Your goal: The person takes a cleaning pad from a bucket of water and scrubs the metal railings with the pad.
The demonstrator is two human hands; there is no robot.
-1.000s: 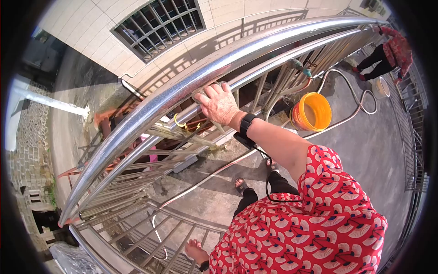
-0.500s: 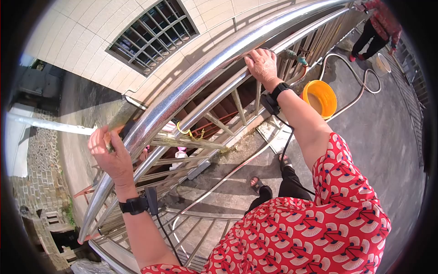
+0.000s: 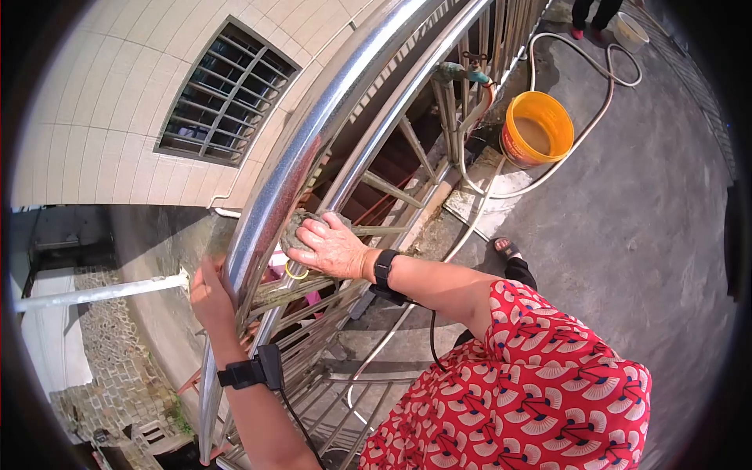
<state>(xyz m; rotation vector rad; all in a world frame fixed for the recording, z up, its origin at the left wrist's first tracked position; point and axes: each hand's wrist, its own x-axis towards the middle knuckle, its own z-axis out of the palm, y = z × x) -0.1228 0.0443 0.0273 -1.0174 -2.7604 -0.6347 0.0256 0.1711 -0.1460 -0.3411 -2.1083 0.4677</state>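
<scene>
My right hand [image 3: 333, 247] is closed on a grey-brown rag [image 3: 298, 229], pressed against the inner side of the thick shiny top rail [image 3: 270, 188]. Just below that hand, a yellow loop [image 3: 296, 271] hangs on the thinner rail. On the outer side of the top rail, my left hand [image 3: 210, 294] rests against the metal with fingers extended, their tips slightly blurred. Both wrists wear black bands with cables.
A yellow bucket [image 3: 537, 129] stands on the concrete floor beside a looped hose [image 3: 607, 102] and a tap [image 3: 475, 74]. Another person's legs [image 3: 595, 12] and a pale bucket [image 3: 631, 30] are at the top right. A barred window [image 3: 227, 94] is in the tiled wall.
My left hand has risen from low down to the top rail. My right hand has moved down-left along the railing, and the rag now shows. The view has turned.
</scene>
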